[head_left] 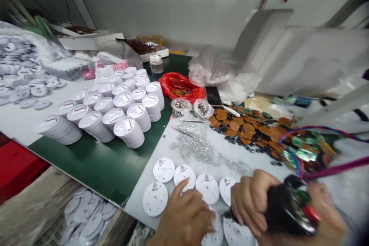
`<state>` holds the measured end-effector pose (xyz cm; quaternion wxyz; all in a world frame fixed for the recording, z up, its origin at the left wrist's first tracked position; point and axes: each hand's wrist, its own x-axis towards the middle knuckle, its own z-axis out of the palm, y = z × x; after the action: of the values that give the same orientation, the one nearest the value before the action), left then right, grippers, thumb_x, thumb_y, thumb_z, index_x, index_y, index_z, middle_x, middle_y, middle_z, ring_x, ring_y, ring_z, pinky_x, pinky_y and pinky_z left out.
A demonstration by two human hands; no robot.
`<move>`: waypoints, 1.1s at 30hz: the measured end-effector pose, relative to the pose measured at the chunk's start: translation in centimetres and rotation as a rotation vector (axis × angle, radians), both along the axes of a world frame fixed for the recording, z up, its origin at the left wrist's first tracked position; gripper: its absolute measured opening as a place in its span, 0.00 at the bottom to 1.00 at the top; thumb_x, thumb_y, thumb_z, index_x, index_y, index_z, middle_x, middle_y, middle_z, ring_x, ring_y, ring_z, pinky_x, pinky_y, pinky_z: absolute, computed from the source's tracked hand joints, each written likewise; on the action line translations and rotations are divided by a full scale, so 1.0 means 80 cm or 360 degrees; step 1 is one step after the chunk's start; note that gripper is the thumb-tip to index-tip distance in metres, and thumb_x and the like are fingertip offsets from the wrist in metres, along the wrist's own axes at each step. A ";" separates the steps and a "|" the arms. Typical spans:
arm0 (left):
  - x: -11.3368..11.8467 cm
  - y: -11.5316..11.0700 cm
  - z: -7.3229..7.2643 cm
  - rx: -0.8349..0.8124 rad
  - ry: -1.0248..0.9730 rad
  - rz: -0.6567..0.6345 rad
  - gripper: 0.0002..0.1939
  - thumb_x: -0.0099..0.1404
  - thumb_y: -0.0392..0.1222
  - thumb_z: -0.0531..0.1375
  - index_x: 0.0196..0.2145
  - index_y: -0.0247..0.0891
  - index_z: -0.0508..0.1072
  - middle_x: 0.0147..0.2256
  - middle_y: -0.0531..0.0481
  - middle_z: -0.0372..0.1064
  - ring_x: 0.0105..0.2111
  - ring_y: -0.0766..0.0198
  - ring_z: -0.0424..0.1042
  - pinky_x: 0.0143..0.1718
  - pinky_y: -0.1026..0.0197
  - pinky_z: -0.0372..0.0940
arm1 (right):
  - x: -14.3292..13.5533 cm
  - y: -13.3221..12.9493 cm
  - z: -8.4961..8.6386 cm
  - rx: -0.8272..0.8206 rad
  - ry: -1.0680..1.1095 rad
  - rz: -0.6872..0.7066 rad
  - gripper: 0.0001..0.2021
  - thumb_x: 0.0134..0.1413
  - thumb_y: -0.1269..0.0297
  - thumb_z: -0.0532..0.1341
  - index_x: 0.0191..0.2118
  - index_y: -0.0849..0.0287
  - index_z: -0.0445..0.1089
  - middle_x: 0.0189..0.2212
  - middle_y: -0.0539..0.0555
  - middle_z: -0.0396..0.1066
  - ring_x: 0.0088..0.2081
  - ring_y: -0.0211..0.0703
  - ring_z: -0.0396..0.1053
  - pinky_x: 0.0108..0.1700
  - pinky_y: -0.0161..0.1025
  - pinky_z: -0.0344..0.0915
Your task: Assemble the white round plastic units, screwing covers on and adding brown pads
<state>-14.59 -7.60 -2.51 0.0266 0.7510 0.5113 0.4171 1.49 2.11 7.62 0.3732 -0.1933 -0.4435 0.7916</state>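
My right hand [253, 200] is wrapped around a black electric screwdriver [288, 209] with a red button. The tool's dark tip points left, over the lower white discs. My left hand [186, 215] is over the discs with its index finger stretched out at the edge of one white disc [181, 173]. Its other fingers bend over a lower disc [216, 234], and I cannot tell whether they press on it. Around the hands lie several round white discs with small holes, such as one disc [206, 189], most bearing a small metal piece.
Loose small silver parts [198, 142] are spread behind the discs. Brown circuit boards [248, 132] with black parts lie at right. Stacked white discs [128, 130] stand on the green mat [95, 169]. A red bag [184, 84], a phone [213, 96] and a bottle [156, 67] sit further back.
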 end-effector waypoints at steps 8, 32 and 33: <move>0.012 -0.036 -0.028 0.0342 0.0463 0.0112 0.12 0.75 0.42 0.55 0.35 0.40 0.77 0.37 0.55 0.79 0.47 0.61 0.78 0.72 0.46 0.45 | 0.007 -0.011 -0.017 -0.0011 0.0011 -0.0073 0.33 0.57 0.30 0.50 0.27 0.55 0.74 0.15 0.52 0.62 0.18 0.40 0.60 0.22 0.39 0.59; 0.023 -0.026 -0.041 0.0440 0.0251 0.0219 0.18 0.77 0.35 0.52 0.33 0.42 0.78 0.30 0.64 0.81 0.39 0.69 0.81 0.72 0.54 0.46 | -0.021 -0.031 -0.036 0.0138 -0.0323 0.0163 0.34 0.56 0.28 0.48 0.25 0.56 0.70 0.17 0.53 0.63 0.20 0.41 0.60 0.22 0.37 0.55; 0.025 -0.028 -0.045 0.0425 0.0259 0.0235 0.16 0.77 0.35 0.53 0.34 0.42 0.78 0.31 0.64 0.81 0.40 0.69 0.81 0.72 0.53 0.47 | -0.018 -0.025 -0.029 0.0174 -0.0280 0.0149 0.35 0.55 0.27 0.48 0.25 0.56 0.71 0.16 0.53 0.63 0.20 0.41 0.60 0.23 0.38 0.57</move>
<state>-12.56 -9.84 -6.14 -0.1455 0.7395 0.5056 0.4199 0.05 0.12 5.32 0.3054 -0.2206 -0.5257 0.7627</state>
